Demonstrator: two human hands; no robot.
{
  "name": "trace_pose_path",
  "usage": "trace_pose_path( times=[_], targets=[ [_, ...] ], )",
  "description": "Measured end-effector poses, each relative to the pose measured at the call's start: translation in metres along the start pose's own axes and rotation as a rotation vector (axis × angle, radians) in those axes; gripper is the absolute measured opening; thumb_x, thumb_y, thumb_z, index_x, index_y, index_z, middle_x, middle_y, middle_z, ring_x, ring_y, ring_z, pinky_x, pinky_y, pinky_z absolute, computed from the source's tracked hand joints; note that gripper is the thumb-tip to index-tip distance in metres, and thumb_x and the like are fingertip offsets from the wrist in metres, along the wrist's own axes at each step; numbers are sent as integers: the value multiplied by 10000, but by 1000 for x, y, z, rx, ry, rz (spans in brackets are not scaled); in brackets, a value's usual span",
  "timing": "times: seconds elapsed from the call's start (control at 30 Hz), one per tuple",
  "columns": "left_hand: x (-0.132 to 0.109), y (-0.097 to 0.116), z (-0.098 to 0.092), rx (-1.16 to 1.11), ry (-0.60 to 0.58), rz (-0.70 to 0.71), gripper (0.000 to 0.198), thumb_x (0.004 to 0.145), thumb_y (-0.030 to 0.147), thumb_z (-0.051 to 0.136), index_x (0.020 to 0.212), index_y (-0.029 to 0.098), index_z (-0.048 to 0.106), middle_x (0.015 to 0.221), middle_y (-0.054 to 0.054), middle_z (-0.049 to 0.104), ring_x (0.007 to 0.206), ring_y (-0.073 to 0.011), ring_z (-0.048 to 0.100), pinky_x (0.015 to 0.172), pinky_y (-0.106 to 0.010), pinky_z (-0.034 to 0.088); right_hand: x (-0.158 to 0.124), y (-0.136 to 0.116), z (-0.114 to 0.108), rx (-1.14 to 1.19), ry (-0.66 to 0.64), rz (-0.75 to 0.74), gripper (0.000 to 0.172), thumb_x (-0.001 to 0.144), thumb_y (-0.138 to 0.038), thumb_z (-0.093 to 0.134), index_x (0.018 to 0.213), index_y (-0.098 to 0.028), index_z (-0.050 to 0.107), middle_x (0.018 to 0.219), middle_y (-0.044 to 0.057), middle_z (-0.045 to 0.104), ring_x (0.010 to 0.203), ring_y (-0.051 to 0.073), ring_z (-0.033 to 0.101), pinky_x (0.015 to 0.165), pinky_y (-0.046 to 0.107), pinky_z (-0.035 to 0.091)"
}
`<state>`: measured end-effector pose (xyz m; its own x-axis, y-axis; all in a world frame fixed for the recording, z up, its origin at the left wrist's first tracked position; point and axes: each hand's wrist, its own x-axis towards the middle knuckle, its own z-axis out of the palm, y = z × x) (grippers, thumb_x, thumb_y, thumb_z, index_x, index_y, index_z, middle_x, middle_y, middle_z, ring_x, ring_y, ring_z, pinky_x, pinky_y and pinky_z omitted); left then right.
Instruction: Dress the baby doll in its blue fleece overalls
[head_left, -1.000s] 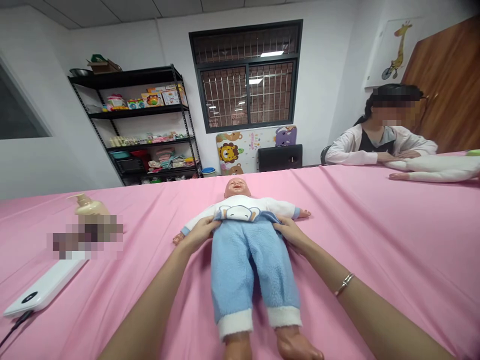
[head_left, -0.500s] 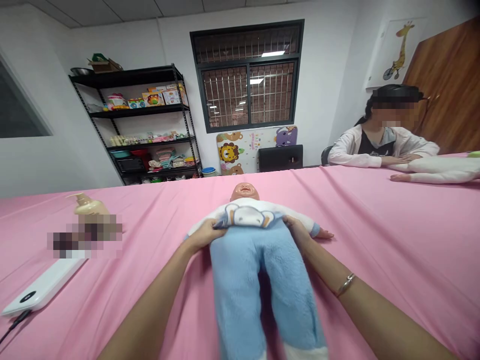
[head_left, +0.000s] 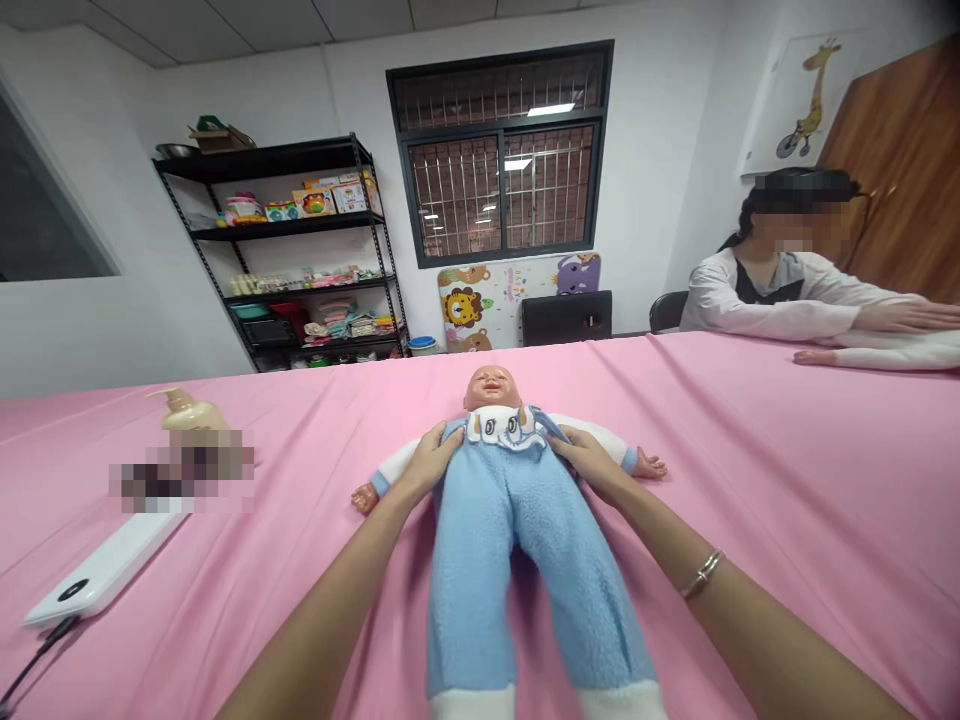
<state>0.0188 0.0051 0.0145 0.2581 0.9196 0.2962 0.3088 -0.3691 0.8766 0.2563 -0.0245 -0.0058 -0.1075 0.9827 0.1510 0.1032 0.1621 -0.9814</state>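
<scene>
A baby doll (head_left: 492,386) lies face up on the pink cloth, its arms spread in white sleeves with blue cuffs. Light blue fleece overalls (head_left: 480,540) cover its body, with a white animal face on the bib (head_left: 506,426). My left hand (head_left: 435,455) grips the overalls' edge at the left side of the chest, fingers pressed together. On the opposite side my right hand (head_left: 589,456) pinches the matching edge beside the bib. The trouser legs extend toward me, with white ends.
A pump bottle (head_left: 196,418) and a white corded device (head_left: 109,570) lie on the pink cloth (head_left: 300,440) at left. At far right a person (head_left: 780,290) rests their hands on a white-clothed doll (head_left: 892,352). A black shelf (head_left: 292,227) stands behind.
The bib has moved up and turned, now showing its eyes. More of the doll's face and its left-side hand show. The person at right has reached farther right.
</scene>
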Motion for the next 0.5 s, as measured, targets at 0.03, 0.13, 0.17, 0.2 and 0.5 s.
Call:
trace_pose_path(
  times=[0.03, 0.13, 0.17, 0.2, 0.5],
  targets=[
    [2, -2, 0, -2, 21, -16, 322, 763, 423, 473, 875, 138, 575, 854, -24, 598, 795, -155, 518, 717, -248, 408, 0, 1, -1, -2, -17, 13, 382, 682, -488, 554, 834, -139, 574, 711, -10, 538, 630, 101, 430, 586, 221, 326],
    [4, -5, -10, 54, 40, -70, 334, 736, 432, 494, 809, 122, 596, 748, -15, 594, 703, -150, 511, 638, -238, 393, 0, 2, -8, -45, -14, 45, 398, 670, -514, 561, 789, -134, 566, 632, -29, 499, 572, 91, 400, 541, 216, 299],
    [3, -3, -16, 107, 21, -93, 352, 722, 454, 510, 771, 119, 602, 705, -11, 585, 666, -147, 502, 604, -233, 382, 0, 3, -11, -106, 5, 32, 396, 668, -521, 562, 747, -133, 565, 604, -32, 484, 557, 89, 387, 529, 217, 287],
    [1, -1, -23, 168, -19, -127, 378, 708, 485, 521, 725, 117, 605, 661, -9, 572, 625, -142, 490, 569, -229, 368, 0, 5, -14, -181, 23, 13, 399, 671, -529, 555, 696, -131, 562, 582, -32, 474, 548, 88, 376, 522, 219, 277],
    [-12, 8, -20, -57, -35, -59, 387, 682, 496, 578, 853, 153, 630, 864, -47, 642, 804, -182, 551, 694, -255, 424, -5, 10, -4, 199, 37, 48, 386, 693, -513, 576, 882, -183, 643, 928, 32, 651, 838, 173, 567, 735, 275, 436]
  ],
)
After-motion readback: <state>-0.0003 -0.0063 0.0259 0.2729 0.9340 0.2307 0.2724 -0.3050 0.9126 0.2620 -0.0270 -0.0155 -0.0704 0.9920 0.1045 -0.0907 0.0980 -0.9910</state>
